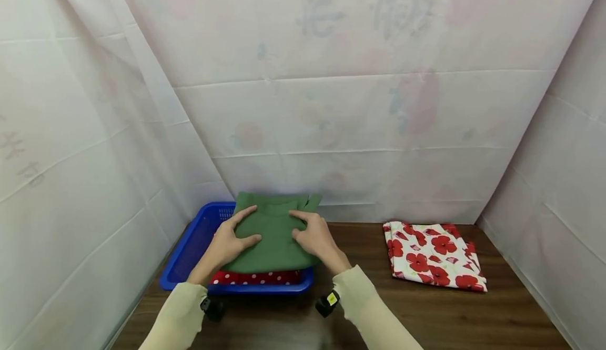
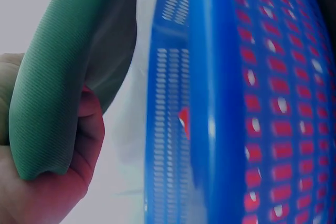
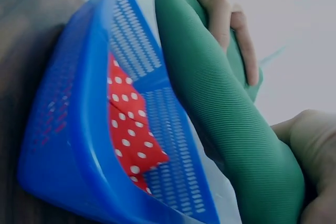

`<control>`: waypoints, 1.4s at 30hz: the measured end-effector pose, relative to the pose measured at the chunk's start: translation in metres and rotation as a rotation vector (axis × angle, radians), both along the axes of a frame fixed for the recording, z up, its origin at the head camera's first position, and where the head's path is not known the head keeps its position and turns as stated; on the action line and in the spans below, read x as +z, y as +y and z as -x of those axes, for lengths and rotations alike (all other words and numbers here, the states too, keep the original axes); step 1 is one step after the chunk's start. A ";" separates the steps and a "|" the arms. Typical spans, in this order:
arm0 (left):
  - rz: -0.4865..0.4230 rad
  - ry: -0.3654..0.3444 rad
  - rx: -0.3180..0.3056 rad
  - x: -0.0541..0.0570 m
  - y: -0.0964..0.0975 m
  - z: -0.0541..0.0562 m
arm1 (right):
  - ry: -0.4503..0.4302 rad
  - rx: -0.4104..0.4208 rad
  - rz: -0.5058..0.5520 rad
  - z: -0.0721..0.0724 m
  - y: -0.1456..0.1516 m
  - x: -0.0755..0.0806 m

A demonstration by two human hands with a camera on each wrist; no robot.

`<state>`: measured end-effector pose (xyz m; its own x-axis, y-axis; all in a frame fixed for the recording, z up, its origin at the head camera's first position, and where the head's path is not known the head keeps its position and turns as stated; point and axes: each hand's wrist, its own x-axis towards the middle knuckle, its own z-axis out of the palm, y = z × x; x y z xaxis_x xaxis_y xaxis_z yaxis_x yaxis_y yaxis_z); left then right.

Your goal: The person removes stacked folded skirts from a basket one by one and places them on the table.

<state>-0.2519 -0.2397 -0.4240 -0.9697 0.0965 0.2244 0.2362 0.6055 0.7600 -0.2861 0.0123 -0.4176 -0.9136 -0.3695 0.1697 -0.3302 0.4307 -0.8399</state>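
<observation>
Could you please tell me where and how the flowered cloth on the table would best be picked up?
I'd grip the flowered cloth under its left and right edges, coming in low from both sides. It lies folded flat, with bare table on either side, and its layers look uneven along the right edge, so lifting all of them together from beneath should hold the folds.

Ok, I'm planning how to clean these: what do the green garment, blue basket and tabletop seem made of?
Folded green garment: matte fabric, fine ribbing in wrist views; fibre unclear.
Perforated blue basket: likely glossy moulded plastic, from rim highlights and regular slots.
Tabletop: brown, streaky grain, soft sheen; wood or wood-look laminate, I can't tell.
</observation>
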 end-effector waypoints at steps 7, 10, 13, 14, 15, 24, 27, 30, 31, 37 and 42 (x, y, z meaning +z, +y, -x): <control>-0.060 0.040 0.022 0.000 0.027 -0.004 | 0.043 -0.026 -0.021 -0.004 0.024 0.007; -0.052 0.073 0.032 -0.002 0.037 -0.007 | 0.055 -0.033 -0.035 -0.007 0.034 0.007; -0.044 0.089 0.030 -0.004 0.046 -0.010 | 0.066 -0.036 -0.033 -0.010 0.043 0.007; -0.043 0.095 0.031 -0.004 0.049 -0.011 | 0.067 -0.037 -0.031 -0.011 0.045 0.007; -0.045 0.097 0.030 -0.003 0.051 -0.012 | 0.070 -0.037 -0.026 -0.012 0.048 0.006; -0.084 0.121 0.012 0.001 0.079 -0.018 | 0.101 -0.129 0.011 -0.023 0.073 0.000; -0.100 0.142 0.003 0.001 0.091 -0.017 | 0.119 -0.154 0.025 -0.026 0.083 -0.003; -0.107 0.167 -0.010 -0.002 0.101 -0.016 | 0.127 -0.176 0.033 -0.029 0.092 -0.006; -0.108 0.169 -0.017 -0.003 0.105 -0.015 | 0.126 -0.185 0.038 -0.030 0.095 -0.007; -0.117 0.170 -0.050 -0.003 0.125 -0.014 | 0.122 -0.226 0.063 -0.036 0.114 -0.006; -0.091 0.149 -0.087 -0.006 0.150 -0.012 | 0.100 -0.275 0.016 -0.038 0.133 -0.007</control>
